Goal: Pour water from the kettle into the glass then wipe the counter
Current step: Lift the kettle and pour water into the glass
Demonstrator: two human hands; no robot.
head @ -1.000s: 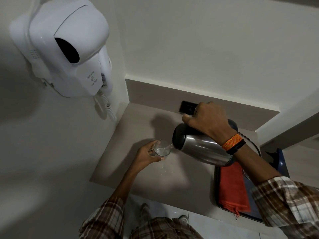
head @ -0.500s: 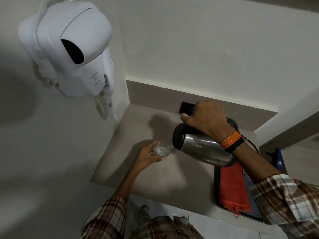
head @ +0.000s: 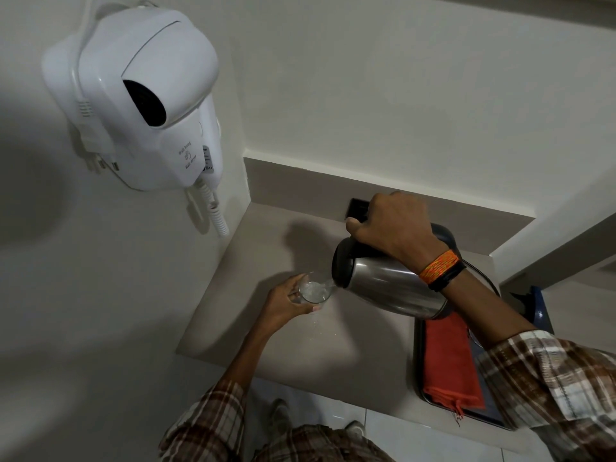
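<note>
My right hand (head: 393,225) grips the handle of a steel kettle (head: 386,285) with a black lid, tilted far over to the left. Its spout touches the rim of a clear glass (head: 313,291), and water runs into it. My left hand (head: 283,305) is wrapped around the glass from the left, holding it over the beige counter (head: 300,348). Water fills part of the glass. A few drops lie on the counter just below it. A folded orange cloth (head: 450,358) lies on a dark tray (head: 418,361) at the right.
A white wall-hung hair dryer (head: 150,101) with a coiled cord juts out at upper left, above the counter's left end. A black socket plate (head: 358,208) sits in the backsplash behind my right hand. The kettle's base and cord (head: 483,278) stand behind the tray.
The kettle has stayed tilted at the glass, and the water in the glass has risen a little. Both hands keep their places.
</note>
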